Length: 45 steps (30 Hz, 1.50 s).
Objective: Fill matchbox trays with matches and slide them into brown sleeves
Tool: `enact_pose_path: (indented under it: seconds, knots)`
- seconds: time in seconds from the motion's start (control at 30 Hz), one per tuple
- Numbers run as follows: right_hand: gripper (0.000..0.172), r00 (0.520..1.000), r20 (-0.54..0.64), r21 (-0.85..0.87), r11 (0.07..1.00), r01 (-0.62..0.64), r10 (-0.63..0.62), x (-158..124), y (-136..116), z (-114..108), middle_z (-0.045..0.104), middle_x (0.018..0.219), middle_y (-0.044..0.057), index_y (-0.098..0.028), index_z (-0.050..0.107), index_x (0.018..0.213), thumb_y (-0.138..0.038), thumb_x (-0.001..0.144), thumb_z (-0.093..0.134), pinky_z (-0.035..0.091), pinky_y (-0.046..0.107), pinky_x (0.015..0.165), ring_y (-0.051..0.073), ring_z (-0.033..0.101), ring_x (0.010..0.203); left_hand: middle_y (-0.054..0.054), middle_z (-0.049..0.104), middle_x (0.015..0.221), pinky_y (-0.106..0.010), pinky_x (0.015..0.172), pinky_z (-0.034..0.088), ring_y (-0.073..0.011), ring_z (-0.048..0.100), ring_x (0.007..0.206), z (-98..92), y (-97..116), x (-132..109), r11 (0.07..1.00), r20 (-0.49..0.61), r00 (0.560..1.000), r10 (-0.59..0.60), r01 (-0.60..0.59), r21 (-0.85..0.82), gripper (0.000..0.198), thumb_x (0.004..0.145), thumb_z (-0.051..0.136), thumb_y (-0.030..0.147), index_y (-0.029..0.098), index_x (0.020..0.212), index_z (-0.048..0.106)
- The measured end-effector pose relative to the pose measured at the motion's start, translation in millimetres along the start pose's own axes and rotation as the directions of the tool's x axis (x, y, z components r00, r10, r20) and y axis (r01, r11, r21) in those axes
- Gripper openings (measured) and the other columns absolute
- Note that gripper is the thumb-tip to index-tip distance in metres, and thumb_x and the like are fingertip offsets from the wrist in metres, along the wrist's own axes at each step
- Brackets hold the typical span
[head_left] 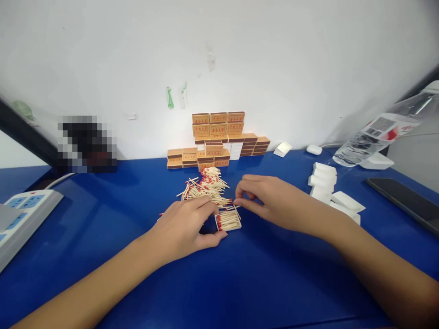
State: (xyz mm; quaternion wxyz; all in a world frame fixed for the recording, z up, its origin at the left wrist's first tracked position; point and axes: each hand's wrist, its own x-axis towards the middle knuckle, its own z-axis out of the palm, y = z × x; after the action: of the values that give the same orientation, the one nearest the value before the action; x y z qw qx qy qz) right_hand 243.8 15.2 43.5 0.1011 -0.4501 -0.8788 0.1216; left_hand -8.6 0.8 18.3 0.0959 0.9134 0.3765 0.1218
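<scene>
A small white matchbox tray [228, 228] lies on the blue table, filled with red-headed matches [229, 221]. My left hand [185, 224] is curled round its left end, with the thumb at the near side and the fingertips at the far corner. Just beyond the tray, my right hand [265, 197] has thumb and forefinger pinched at a match [236, 211] that slants by the tray's far right corner. A loose heap of matches [211, 185] spreads behind the tray, partly hidden by my left hand.
Stacked matchboxes [218, 130] stand against the wall. White empty trays [322, 180] lie on the right, near a tilted water bottle [377, 130] and a phone [404, 201]. A power strip [34, 219] sits at the left edge of the blue table [219, 283].
</scene>
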Motion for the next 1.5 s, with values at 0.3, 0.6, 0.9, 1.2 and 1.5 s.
enact_pose_path:
  seconds: [0.3, 0.6, 0.9, 1.2, 1.5]
  knots:
    - [0.022, 0.993, 0.064, 0.010, 0.995, -0.100, 0.099, -3.2, 1.3, 11.2, 0.064, 0.086, 0.003, -0.021, 0.062, 0.081, -0.038, 0.095, 0.065, 0.036, 0.030, 0.065, 0.017, 0.055, 0.072, 0.002, 0.067, 0.090, -0.031, 0.064, 0.044, -0.0174, 0.063, 0.074, -2.7, 6.6, -2.2, 0.999, 0.037, 0.999, 0.029, -0.028, -0.041, 0.023, 0.086, 0.071, 0.043, 0.022, 0.093, 0.064]
    - [0.018, 0.990, 0.126, 0.020, 0.998, -0.059, 0.056, -5.5, 14.0, 4.4, 0.063, 0.091, 0.003, -0.020, 0.062, 0.086, -0.029, 0.101, 0.057, 0.040, 0.031, 0.067, 0.017, 0.057, 0.075, 0.001, 0.067, 0.090, -0.031, 0.063, 0.044, -0.0174, 0.063, 0.073, -2.3, 5.6, -1.1, 0.999, 0.023, 0.999, 0.034, -0.033, -0.029, 0.024, 0.086, 0.071, 0.043, 0.022, 0.094, 0.065]
    - [0.007, 0.989, 0.151, -0.005, 1.000, 0.010, -0.009, 1.7, 4.4, 4.9, 0.061, 0.101, 0.003, -0.020, 0.064, 0.097, -0.024, 0.102, 0.061, 0.039, 0.029, 0.064, 0.015, 0.059, 0.072, 0.001, 0.067, 0.089, -0.031, 0.061, 0.043, -0.0164, 0.062, 0.071, -2.6, 5.0, -2.1, 0.999, 0.030, 0.999, 0.025, -0.023, -0.043, 0.024, 0.087, 0.071, 0.044, 0.022, 0.093, 0.063]
    - [0.015, 0.980, 0.194, -0.023, 0.999, -0.043, 0.047, 3.8, 1.8, 6.7, 0.064, 0.103, 0.006, -0.019, 0.063, 0.095, -0.025, 0.105, 0.054, 0.043, 0.031, 0.069, 0.019, 0.063, 0.079, 0.001, 0.067, 0.091, -0.031, 0.062, 0.044, -0.0169, 0.062, 0.071, -4.9, 5.2, -1.3, 1.000, 0.049, 0.999, 0.015, -0.014, -0.013, 0.024, 0.087, 0.070, 0.044, 0.022, 0.094, 0.064]
    - [0.017, 0.992, 0.129, 0.024, 1.000, 0.008, -0.011, -5.7, -5.4, 2.5, 0.066, 0.104, 0.006, -0.020, 0.061, 0.099, -0.029, 0.108, 0.051, 0.043, 0.032, 0.067, 0.018, 0.063, 0.076, -0.001, 0.070, 0.096, -0.033, 0.065, 0.047, -0.0195, 0.066, 0.078, -1.4, 1.8, -1.4, 1.000, 0.017, 1.000, -0.010, 0.010, 0.029, 0.025, 0.089, 0.068, 0.044, 0.021, 0.097, 0.063]
